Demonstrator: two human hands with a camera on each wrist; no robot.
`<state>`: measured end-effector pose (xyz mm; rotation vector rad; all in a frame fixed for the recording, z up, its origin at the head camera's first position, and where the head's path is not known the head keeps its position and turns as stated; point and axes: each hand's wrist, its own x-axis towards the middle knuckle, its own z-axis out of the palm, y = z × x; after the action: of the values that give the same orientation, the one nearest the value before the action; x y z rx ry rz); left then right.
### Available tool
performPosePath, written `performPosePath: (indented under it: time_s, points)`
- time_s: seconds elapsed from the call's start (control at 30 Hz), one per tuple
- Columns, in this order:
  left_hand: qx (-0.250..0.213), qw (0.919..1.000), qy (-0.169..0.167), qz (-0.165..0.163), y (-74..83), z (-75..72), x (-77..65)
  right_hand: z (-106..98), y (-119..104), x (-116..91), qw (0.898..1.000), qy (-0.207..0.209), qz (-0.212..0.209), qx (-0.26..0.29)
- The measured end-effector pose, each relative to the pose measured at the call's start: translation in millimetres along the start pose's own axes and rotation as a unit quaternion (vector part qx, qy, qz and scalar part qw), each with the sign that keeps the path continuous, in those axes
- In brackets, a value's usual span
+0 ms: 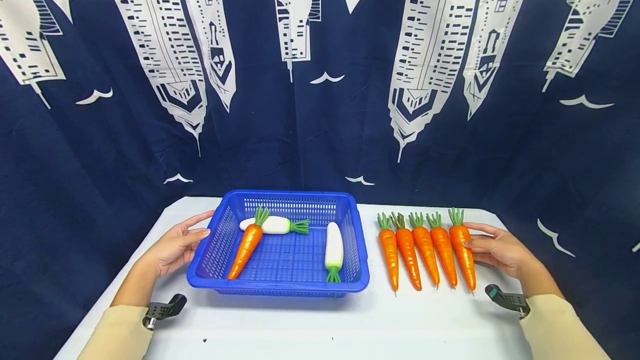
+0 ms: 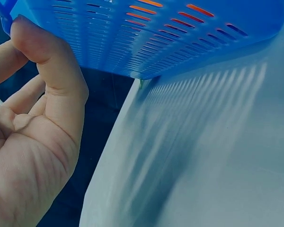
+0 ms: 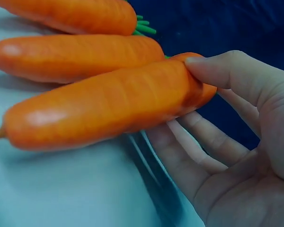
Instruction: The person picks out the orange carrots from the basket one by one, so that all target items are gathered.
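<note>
At the left side of the blue plastic basket (image 1: 280, 284), my left hand (image 1: 172, 246) holds the rim, with the thumb (image 2: 35, 40) against its edge in the left wrist view. One orange carrot (image 1: 247, 249) and two white radishes lie inside: one radish (image 1: 272, 225) along the back, the other radish (image 1: 334, 246) at the right. My right hand (image 1: 500, 249) grips the rightmost carrot (image 1: 462, 249) of a row near its leafy top. In the right wrist view the thumb (image 3: 213, 68) presses on that carrot and the other fingers reach under its side.
Several more carrots (image 1: 422, 246) lie side by side right of the basket, green tops to the back. All stand on a white table (image 1: 270, 326). A dark blue cloth (image 1: 300, 138) with white building prints hangs behind. Each wrist carries a black camera mount (image 1: 167, 307).
</note>
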<state>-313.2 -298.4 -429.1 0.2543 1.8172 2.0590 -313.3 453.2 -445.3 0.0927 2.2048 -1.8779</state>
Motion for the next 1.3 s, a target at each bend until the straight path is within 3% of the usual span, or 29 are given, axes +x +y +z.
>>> performPosePath:
  time_s: [0.27, 0.6, 1.3]
  points:
    - [-0.008, 0.9999, -0.007, 0.001, 0.4, 1.3, 0.1, -6, 6, 6, 1.000, 0.006, 0.014, -0.025]
    - [-0.015, 0.9998, -0.013, 0.007, -0.9, -0.2, 0.5, -8, 1, 9, 0.993, 0.027, 0.033, -0.111]
    - [-0.015, 0.9997, -0.015, 0.010, -2.5, -1.8, 0.8, -4, 0, 12, 0.994, 0.024, 0.044, -0.100]
